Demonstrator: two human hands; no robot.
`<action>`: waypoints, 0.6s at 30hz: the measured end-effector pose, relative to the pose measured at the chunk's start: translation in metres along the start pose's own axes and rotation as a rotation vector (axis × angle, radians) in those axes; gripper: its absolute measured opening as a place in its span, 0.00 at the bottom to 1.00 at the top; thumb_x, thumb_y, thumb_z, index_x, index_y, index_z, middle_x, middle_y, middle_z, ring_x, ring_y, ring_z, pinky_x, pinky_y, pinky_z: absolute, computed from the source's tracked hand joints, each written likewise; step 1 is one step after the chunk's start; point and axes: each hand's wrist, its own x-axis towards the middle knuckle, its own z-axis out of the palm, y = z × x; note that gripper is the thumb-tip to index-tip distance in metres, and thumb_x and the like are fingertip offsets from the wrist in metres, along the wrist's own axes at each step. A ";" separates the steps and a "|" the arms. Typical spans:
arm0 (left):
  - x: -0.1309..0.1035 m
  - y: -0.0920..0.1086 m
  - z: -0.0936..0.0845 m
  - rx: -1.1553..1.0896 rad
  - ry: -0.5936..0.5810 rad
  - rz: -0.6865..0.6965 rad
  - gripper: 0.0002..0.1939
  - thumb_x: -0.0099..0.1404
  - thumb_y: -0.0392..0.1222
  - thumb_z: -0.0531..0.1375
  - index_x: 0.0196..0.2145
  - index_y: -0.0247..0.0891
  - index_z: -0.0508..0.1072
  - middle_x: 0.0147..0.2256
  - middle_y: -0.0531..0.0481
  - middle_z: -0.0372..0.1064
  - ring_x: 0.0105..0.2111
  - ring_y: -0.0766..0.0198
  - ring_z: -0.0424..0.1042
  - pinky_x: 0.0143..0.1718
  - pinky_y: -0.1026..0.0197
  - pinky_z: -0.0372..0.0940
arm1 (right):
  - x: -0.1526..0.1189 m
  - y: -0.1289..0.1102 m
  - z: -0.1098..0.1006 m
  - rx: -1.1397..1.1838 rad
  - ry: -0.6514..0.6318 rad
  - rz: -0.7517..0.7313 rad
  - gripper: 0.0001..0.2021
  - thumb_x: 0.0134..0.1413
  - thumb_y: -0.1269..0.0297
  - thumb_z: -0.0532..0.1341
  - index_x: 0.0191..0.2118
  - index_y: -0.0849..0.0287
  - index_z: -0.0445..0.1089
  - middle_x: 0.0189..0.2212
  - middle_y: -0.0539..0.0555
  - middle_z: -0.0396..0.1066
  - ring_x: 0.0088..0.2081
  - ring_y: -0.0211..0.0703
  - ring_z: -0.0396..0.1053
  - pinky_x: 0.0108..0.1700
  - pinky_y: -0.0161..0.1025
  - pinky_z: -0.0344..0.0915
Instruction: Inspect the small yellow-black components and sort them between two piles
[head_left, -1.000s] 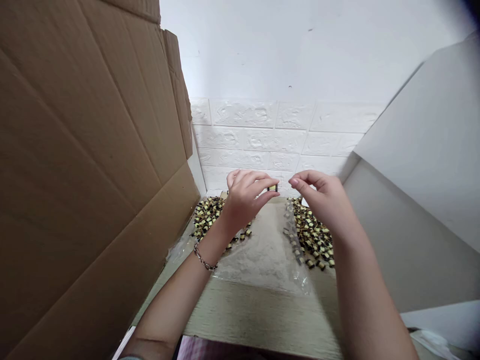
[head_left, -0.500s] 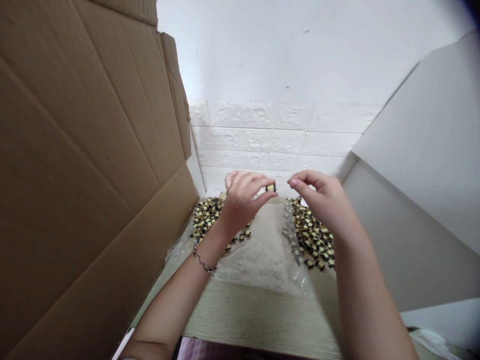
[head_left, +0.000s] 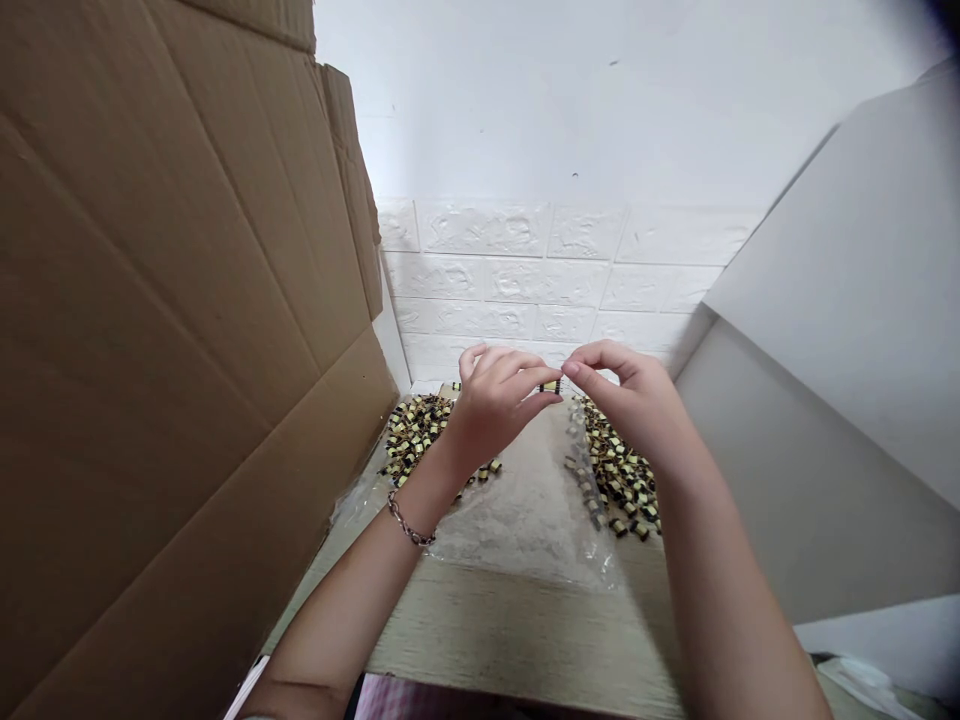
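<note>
My left hand (head_left: 495, 400) pinches a small transformer coil (head_left: 550, 387) between thumb and fingertips. The coil has a yellow middle and black ends. Right beside it, my right hand (head_left: 619, 385) has thumb and forefinger pressed together at the coil's upper right end. Whatever lies between those two fingertips is too small to make out. Both hands are raised above a clear plastic bag (head_left: 517, 540) lying flat on the table. Part of the coil is covered by my left fingers.
One heap of similar coils (head_left: 412, 435) lies to the left, another heap (head_left: 619, 465) to the right. A tall cardboard sheet (head_left: 187, 300) walls off the left side, a white panel (head_left: 832, 400) the right. Behind is a white brick-patterned wall (head_left: 517, 230). The table (head_left: 510, 630) has a pale surface.
My right hand has moved left and its fingertips have come up to the coil. My left hand, still holding the coil, has shifted slightly right and the coil sits a little lower.
</note>
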 end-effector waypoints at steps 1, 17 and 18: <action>0.000 0.000 0.000 0.005 0.003 -0.004 0.10 0.58 0.49 0.55 0.35 0.45 0.70 0.34 0.55 0.70 0.37 0.67 0.65 0.46 0.57 0.47 | 0.000 -0.001 0.000 -0.017 0.030 -0.037 0.07 0.50 0.61 0.57 0.27 0.59 0.67 0.28 0.49 0.67 0.33 0.36 0.64 0.37 0.35 0.59; 0.004 0.003 -0.005 0.048 0.140 -0.129 0.08 0.57 0.48 0.57 0.33 0.44 0.69 0.31 0.56 0.70 0.35 0.66 0.66 0.47 0.56 0.47 | -0.010 -0.019 0.002 -0.386 0.255 -0.243 0.06 0.49 0.65 0.58 0.24 0.57 0.68 0.23 0.49 0.65 0.27 0.36 0.62 0.30 0.34 0.56; 0.004 0.003 -0.006 0.052 0.146 -0.135 0.08 0.57 0.48 0.57 0.33 0.44 0.70 0.31 0.55 0.70 0.35 0.66 0.66 0.47 0.56 0.47 | -0.011 -0.021 0.001 -0.384 0.241 -0.218 0.07 0.49 0.65 0.58 0.24 0.57 0.68 0.23 0.49 0.65 0.27 0.36 0.62 0.29 0.34 0.56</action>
